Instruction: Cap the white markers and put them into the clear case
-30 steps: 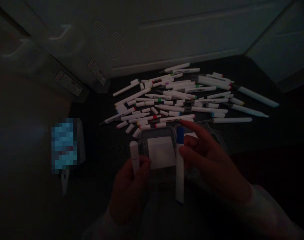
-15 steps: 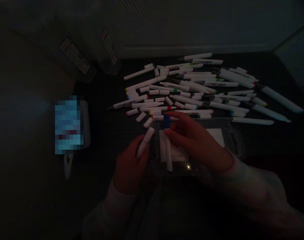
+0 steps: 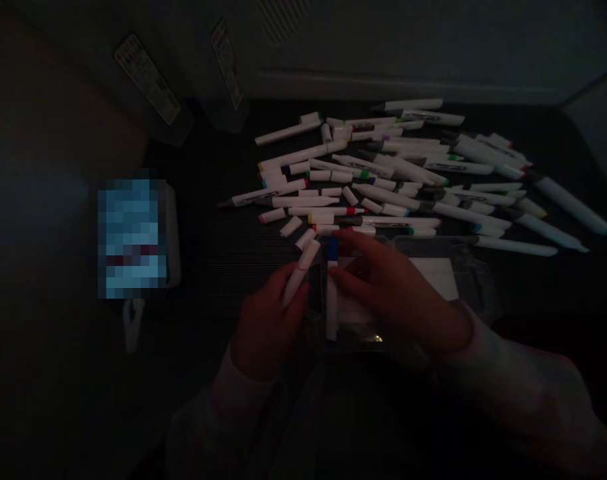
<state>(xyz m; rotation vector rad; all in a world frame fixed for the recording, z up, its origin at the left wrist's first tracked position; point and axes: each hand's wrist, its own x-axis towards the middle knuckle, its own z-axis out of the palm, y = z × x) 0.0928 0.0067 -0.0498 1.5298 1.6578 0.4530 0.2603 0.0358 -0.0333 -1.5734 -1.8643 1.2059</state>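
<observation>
The scene is very dark. My left hand (image 3: 266, 320) is closed round a white marker (image 3: 300, 272) that points up and to the right. My right hand (image 3: 398, 293) pinches a white marker with a blue cap (image 3: 332, 287), held upright over the left end of a clear plastic case (image 3: 463, 273) with a white insert. Beyond both hands lies a spread of several white markers and loose caps (image 3: 393, 173) on a dark ribbed mat (image 3: 233, 253).
A blurred blue object on a white stand (image 3: 133, 240) sits to the left of the mat. Two dark slanted items with labels (image 3: 148, 80) lean at the back left. A pale wall panel (image 3: 408, 47) runs along the back.
Both hands have moved away from me toward the pile, lowering the markers. The blue-capped marker now sits over the case's left end, and the left marker has tilted to the right.
</observation>
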